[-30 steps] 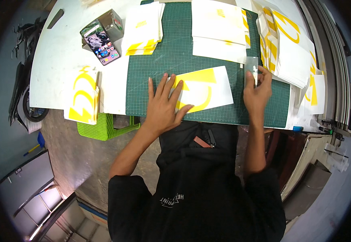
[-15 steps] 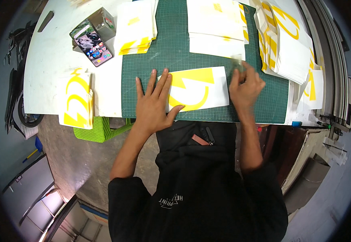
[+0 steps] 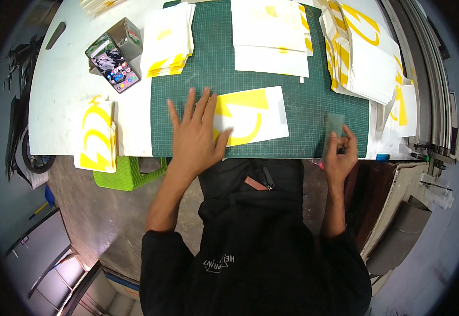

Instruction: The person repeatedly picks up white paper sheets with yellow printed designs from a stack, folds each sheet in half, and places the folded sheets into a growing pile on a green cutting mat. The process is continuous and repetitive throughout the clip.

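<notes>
A white paper piece with yellow print [image 3: 274,113] lies on the green cutting mat [image 3: 198,68], tilted slightly up to the right. My left hand [image 3: 193,134] rests flat with fingers spread over its left end, covering that part. At the mat's lower right, my right hand [image 3: 340,152] pinches a small translucent rectangular piece [image 3: 335,124] between thumb and fingers. That piece stands apart from the paper, and its exact kind cannot be made out. A tiny white tab [image 3: 301,80] shows below the far paper stack [image 3: 271,58].
Stacks of yellow-printed paper lie at the far left [image 3: 169,47], near left [image 3: 95,137] and right [image 3: 369,79]. A phone [image 3: 112,63] leans on a grey box [image 3: 127,37]. A green plastic stool [image 3: 114,174] stands under the table's front edge.
My right hand has moved right and toward me with the translucent piece, away from the far stack. My left hand stays on the paper. The view has shifted slightly.
</notes>
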A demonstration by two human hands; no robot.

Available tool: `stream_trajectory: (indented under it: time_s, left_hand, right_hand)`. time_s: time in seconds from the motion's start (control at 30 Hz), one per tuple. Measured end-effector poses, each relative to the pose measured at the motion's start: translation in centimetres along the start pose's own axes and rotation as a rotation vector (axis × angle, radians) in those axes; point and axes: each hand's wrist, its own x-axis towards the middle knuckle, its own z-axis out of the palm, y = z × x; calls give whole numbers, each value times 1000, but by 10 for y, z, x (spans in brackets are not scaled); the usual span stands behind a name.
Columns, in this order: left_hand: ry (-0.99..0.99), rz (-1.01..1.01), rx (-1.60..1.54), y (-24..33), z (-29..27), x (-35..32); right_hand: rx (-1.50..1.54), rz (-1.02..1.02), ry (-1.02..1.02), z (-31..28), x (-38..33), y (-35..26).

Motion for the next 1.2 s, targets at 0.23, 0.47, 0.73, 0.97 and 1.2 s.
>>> stream_trajectory:
  time_s: [0.23,0.47,0.73,0.97,1.2]
  left_hand:
    - [12,282,-251,97,49,21]
    - [-12,524,-651,63,42,-24]
    - [89,436,-646,73,43,-36]
    - [84,363,-654,75,49,-41]
    - [59,433,-654,70,44,-44]
  right_hand:
    - [151,-59,73,-7,-2,-21]
    - [201,-558,-364,-16,35,-35]
    - [63,-770,-347,103,106,-78]
    - [368,-1050,-835,98,61,-124]
    - [169,-758,-341,127,105,-114]
